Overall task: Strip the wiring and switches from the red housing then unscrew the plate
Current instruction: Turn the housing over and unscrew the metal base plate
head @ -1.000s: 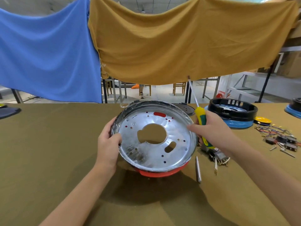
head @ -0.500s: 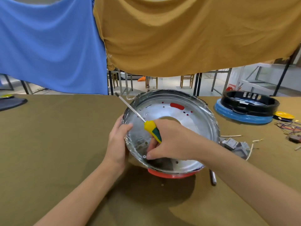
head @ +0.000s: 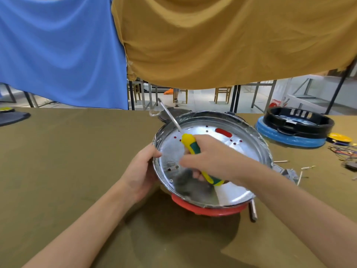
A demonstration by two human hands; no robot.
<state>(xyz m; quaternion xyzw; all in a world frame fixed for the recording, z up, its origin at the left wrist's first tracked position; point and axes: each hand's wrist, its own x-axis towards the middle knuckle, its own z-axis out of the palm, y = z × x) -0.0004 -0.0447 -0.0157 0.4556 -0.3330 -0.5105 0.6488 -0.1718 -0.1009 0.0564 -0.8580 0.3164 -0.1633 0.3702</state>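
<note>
Since half a second ago the screwdriver has swung: its shaft then leaned over the left rim of the plate, and now it points up and away toward the table's far edge, its tip past the plate's far rim. The right hand has kept its fist round the yellow-and-green handle, fingers curled about it, held over the middle of the plate; whether it touches the metal cannot be told. The left hand still grips the plate's left rim, thumb hooked over the edge and fingers underneath. The shiny plate sits tilted atop the red housing, which rests on the table near its middle, only its near edge showing. A blue-and-black housing stands toward the far right, with loose wiring beside it at the right edge.
</note>
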